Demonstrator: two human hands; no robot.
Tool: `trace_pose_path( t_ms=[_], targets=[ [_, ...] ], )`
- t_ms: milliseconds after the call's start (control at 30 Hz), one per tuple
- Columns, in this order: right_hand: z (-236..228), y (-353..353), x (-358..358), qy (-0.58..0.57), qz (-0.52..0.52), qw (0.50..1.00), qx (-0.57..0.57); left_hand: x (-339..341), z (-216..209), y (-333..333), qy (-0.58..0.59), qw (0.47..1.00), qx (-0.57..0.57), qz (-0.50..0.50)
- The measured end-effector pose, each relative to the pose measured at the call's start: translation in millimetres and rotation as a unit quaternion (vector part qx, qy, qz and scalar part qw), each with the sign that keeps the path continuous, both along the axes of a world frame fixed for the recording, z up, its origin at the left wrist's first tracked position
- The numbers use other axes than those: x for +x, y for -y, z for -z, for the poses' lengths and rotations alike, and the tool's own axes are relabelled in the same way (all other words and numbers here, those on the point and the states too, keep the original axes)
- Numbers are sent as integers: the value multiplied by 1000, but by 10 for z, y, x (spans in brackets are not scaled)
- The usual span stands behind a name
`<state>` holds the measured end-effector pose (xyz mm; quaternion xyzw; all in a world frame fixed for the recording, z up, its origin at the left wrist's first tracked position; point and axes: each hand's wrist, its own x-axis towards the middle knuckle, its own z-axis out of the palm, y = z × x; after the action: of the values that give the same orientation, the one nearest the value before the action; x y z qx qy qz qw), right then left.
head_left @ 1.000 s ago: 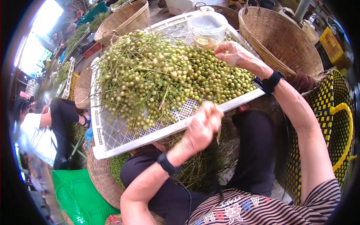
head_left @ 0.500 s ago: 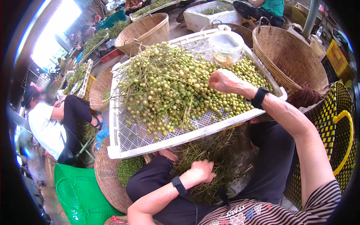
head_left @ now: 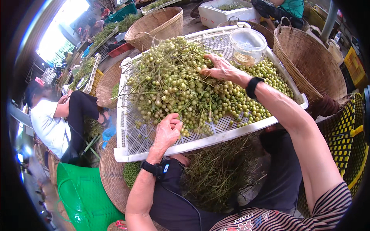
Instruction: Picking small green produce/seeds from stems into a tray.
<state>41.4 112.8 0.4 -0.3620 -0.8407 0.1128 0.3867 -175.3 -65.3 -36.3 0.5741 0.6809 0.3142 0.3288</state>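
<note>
A white mesh tray [head_left: 122, 142] bears a heap of small round green fruit on thin stems [head_left: 165, 84]. Loose fruit without stems [head_left: 275, 79] lies along the tray's right side. At the heap's upper right is my right hand [head_left: 222, 69], thumb and fingers apart, against the stemmed fruit. My left hand [head_left: 168, 131] is at the heap's front edge with its fingers curled in; whatever they hold is hidden. A clear plastic tub [head_left: 248, 48] stands on the tray beyond my right hand.
Bare stems [head_left: 219, 173] are piled below the tray between my legs. A green basket [head_left: 84, 192] stands at the lower left, beside a wicker basket [head_left: 110, 173]. Large wicker baskets [head_left: 308, 57] stand at the right and back. A seated person [head_left: 52, 123] is at the left.
My left hand has risen from above the bare stems to the tray's front part. My right hand has moved left and up into the heap, its fingers now apart.
</note>
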Motion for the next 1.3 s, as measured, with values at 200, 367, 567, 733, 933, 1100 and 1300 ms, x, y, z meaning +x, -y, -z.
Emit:
trace_pose_path(
  t_ms=[200,367,567,733,933,1100,1300],
  targets=[
    [89,-343,53,-70,-44,981,-174,423,7,-208,-11,997,53,47],
    [-80,-327,208,-13,-151,909,-388,806,58,-163,77,993,-15,88],
    [268,-279,190,-1,-61,992,-110,1051,16,-566,374,925,-38,-63],
    [-102,-174,275,-113,-87,954,-263,825,-15,-739,416,905,10,-87],
    [-90,-234,395,-109,-114,942,-297,721,-112,-771,423,903,15,-72],
    [-103,-418,679,-229,-32,923,-308,874,-69,-708,370,927,39,-56],
    [-392,-224,586,-159,110,966,-171,914,11,-678,342,933,60,-98]
  ],
)
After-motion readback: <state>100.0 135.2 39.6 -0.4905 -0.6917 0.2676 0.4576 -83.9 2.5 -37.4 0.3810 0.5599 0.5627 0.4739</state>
